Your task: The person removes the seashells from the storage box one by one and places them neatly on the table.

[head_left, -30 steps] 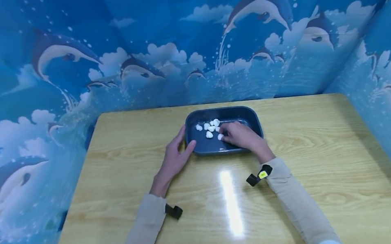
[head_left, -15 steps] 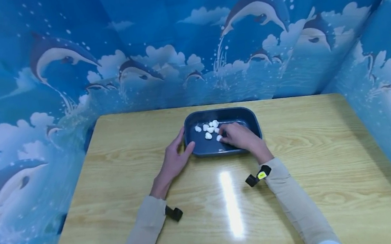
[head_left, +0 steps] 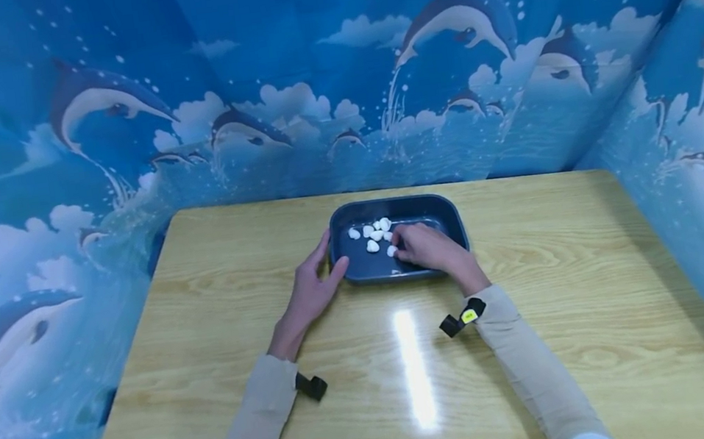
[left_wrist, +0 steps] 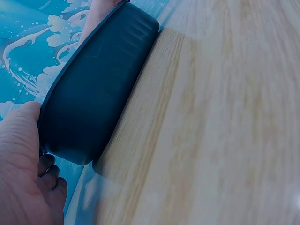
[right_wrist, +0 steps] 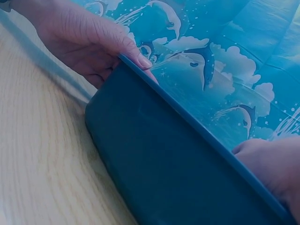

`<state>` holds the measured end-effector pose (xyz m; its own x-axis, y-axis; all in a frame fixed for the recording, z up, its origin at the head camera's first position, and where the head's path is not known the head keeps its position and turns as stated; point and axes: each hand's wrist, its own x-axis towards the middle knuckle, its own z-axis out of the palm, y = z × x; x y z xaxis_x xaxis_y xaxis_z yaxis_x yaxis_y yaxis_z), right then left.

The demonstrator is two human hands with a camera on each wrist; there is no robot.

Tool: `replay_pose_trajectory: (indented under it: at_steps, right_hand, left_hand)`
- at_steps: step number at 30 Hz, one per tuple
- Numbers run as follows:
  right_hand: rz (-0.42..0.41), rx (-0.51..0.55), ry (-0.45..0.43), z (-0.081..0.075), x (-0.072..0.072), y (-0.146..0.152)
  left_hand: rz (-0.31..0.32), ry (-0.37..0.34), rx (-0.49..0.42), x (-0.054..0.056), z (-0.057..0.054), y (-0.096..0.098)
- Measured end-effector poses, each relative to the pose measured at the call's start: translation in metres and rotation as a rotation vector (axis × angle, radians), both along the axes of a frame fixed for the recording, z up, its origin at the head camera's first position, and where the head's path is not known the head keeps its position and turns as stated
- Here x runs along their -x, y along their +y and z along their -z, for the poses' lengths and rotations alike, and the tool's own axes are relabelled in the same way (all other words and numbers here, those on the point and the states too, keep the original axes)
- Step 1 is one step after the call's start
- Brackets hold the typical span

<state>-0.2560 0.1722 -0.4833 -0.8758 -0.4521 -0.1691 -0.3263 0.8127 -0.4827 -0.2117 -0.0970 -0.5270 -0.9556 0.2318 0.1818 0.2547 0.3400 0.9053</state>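
A dark blue rectangular tray (head_left: pixel 368 270) sits on the wooden table, with several small white lumps (head_left: pixel 377 235), like pebbles, in its left half. My left hand (head_left: pixel 310 292) holds the tray's left end, thumb over the rim and fingers along the outer wall, as the right wrist view also shows. Inside the tray is my right hand (head_left: pixel 429 246), its fingers bent down, with the fingertips right at a white lump (head_left: pixel 392 251) near the middle. I cannot tell whether it pinches that lump. In the right wrist view the tray wall (right_wrist: pixel 154 154) hides these fingertips.
The wooden table (head_left: pixel 231 265) extends around the tray, with a bright light reflection in front of it. Behind and on both sides hangs a blue curtain (head_left: pixel 317 157) printed with dolphins; the tray stands close to the table's back edge.
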Motion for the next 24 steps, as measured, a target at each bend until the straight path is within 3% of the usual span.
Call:
replay_pose_trajectory:
  at_steps: [24]
  right_hand:
    - [-0.025,0.03,-0.017,0.0001,-0.0009,0.0011]
  left_hand:
    - [-0.003,-0.034,-0.005,-0.0014,-0.0017,0.0004]
